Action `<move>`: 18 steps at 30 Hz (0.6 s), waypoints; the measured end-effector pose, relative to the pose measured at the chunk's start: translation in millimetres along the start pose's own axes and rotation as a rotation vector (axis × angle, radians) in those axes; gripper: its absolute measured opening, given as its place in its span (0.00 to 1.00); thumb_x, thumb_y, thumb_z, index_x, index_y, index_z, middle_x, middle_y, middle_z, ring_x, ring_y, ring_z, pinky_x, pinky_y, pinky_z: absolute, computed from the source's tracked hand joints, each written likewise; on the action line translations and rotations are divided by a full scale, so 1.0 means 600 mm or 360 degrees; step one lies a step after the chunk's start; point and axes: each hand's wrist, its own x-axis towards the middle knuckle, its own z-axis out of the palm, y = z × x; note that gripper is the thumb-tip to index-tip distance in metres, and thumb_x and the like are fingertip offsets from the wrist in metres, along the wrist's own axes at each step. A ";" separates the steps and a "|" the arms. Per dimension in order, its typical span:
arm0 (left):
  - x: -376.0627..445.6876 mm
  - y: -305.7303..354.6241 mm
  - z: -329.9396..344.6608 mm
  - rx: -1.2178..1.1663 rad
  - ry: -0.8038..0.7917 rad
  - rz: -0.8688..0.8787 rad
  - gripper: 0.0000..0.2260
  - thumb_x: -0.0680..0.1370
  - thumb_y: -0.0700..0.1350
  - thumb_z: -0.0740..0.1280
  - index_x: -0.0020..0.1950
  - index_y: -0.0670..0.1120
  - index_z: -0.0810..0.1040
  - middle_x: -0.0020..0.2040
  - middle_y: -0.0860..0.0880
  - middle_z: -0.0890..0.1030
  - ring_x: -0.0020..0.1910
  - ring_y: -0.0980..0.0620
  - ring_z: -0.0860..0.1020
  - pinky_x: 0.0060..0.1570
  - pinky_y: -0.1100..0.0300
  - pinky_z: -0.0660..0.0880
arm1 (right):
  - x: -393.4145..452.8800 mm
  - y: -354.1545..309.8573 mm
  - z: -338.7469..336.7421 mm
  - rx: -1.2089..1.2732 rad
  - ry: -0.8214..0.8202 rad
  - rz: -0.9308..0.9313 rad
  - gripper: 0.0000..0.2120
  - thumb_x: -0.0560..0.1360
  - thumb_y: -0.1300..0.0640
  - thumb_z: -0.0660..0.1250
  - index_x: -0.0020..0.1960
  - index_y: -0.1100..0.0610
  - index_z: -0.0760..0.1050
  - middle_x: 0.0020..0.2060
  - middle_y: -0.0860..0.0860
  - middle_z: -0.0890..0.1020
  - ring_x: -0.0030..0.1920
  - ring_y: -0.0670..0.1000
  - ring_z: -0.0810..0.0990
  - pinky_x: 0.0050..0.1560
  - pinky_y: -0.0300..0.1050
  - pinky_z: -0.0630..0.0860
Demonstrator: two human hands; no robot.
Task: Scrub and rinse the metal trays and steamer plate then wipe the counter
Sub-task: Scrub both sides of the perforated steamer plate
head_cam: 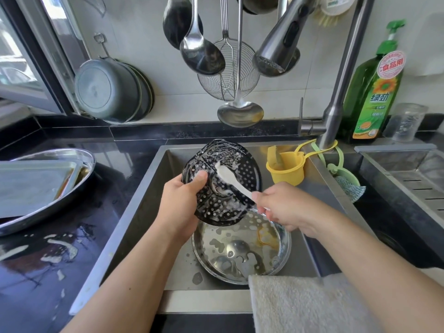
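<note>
I see the black tabletop [48, 265] wet, with streaks of foam on its left part, wrapped round a steel sink [134, 212]. On the tabletop at the left lies a big oval tray [79, 174] with a flat rectangular tray [31, 186] resting tilted inside it. A pale towel [300, 306] hangs over the sink's front edge at the right. In the sink sits a round metal pan [240, 251] with suds and a ladle in it. Above it, tilted up, is the dark steamer plate [221, 188], full of holes and smeared with foam. My left hand [180, 205] has its grip clamped on the plate's left rim, thumb on the face. My right hand [286, 207] grips the handle of a white brush [230, 175], whose head touches the plate's upper face. The tap head [281, 44] hangs above, and a green soap bottle [374, 92] stands at the back right, near a yellow cup [286, 169] hooked inside the sink.
</note>
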 end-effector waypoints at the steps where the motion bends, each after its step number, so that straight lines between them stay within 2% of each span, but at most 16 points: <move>1: -0.002 0.000 0.002 -0.0018 -0.0038 -0.0028 0.10 0.85 0.37 0.63 0.63 0.37 0.80 0.55 0.39 0.86 0.55 0.40 0.86 0.51 0.48 0.83 | -0.001 0.000 0.003 0.0142 -0.0038 -0.0009 0.20 0.84 0.45 0.61 0.41 0.58 0.76 0.24 0.48 0.69 0.22 0.46 0.61 0.23 0.37 0.56; 3: -0.004 0.000 0.004 -0.0042 -0.0067 -0.0028 0.10 0.85 0.37 0.63 0.64 0.37 0.79 0.56 0.39 0.86 0.56 0.41 0.86 0.50 0.49 0.84 | -0.003 -0.001 0.006 0.0367 -0.0142 0.0003 0.19 0.84 0.46 0.60 0.42 0.58 0.74 0.22 0.47 0.66 0.20 0.45 0.58 0.21 0.37 0.54; 5: -0.004 -0.001 0.005 -0.0030 -0.0045 0.0022 0.09 0.85 0.37 0.63 0.61 0.37 0.80 0.55 0.39 0.87 0.54 0.42 0.86 0.46 0.52 0.84 | -0.004 -0.002 0.004 0.0400 -0.0217 0.0048 0.19 0.84 0.45 0.60 0.43 0.58 0.73 0.23 0.47 0.66 0.21 0.45 0.57 0.21 0.38 0.53; 8: -0.002 -0.006 0.003 0.0130 0.0024 0.0102 0.08 0.85 0.38 0.64 0.57 0.39 0.82 0.52 0.39 0.87 0.52 0.40 0.87 0.51 0.46 0.84 | 0.001 0.000 -0.008 -0.0010 -0.0056 0.0103 0.21 0.83 0.44 0.62 0.41 0.59 0.77 0.27 0.50 0.71 0.25 0.49 0.63 0.25 0.40 0.58; 10: 0.001 -0.008 0.001 0.0275 0.0062 0.0166 0.07 0.84 0.39 0.65 0.54 0.41 0.84 0.50 0.40 0.88 0.52 0.39 0.86 0.57 0.41 0.82 | 0.008 0.005 -0.013 -0.0253 0.0103 0.0111 0.21 0.81 0.45 0.64 0.42 0.61 0.80 0.30 0.52 0.75 0.29 0.52 0.70 0.30 0.41 0.65; 12: 0.004 -0.008 0.001 0.0344 0.0115 0.0212 0.07 0.84 0.41 0.66 0.51 0.42 0.84 0.48 0.41 0.88 0.51 0.40 0.87 0.58 0.39 0.82 | 0.017 0.008 -0.011 -0.0448 0.0266 0.0038 0.20 0.81 0.44 0.64 0.44 0.60 0.81 0.33 0.53 0.79 0.35 0.56 0.77 0.37 0.46 0.72; 14: 0.007 -0.006 -0.002 0.0288 0.0220 0.0209 0.07 0.84 0.41 0.66 0.51 0.43 0.84 0.47 0.43 0.88 0.49 0.42 0.87 0.55 0.43 0.83 | 0.018 0.006 -0.003 -0.0525 0.0331 -0.0107 0.21 0.82 0.44 0.62 0.41 0.58 0.80 0.33 0.53 0.80 0.37 0.57 0.79 0.39 0.47 0.73; 16: 0.010 0.000 -0.008 0.0075 0.0330 0.0121 0.06 0.85 0.41 0.65 0.55 0.42 0.82 0.47 0.44 0.88 0.48 0.44 0.88 0.48 0.48 0.85 | 0.009 0.003 0.005 -0.0431 0.0296 -0.0212 0.22 0.83 0.45 0.61 0.37 0.56 0.78 0.30 0.52 0.78 0.34 0.55 0.76 0.38 0.46 0.70; 18: 0.010 0.008 -0.014 -0.0151 0.0369 0.0029 0.06 0.85 0.40 0.65 0.58 0.41 0.80 0.48 0.43 0.88 0.47 0.43 0.88 0.45 0.48 0.85 | 0.001 0.001 0.013 -0.0327 0.0245 -0.0244 0.22 0.83 0.45 0.61 0.35 0.55 0.78 0.30 0.52 0.78 0.34 0.54 0.76 0.38 0.46 0.70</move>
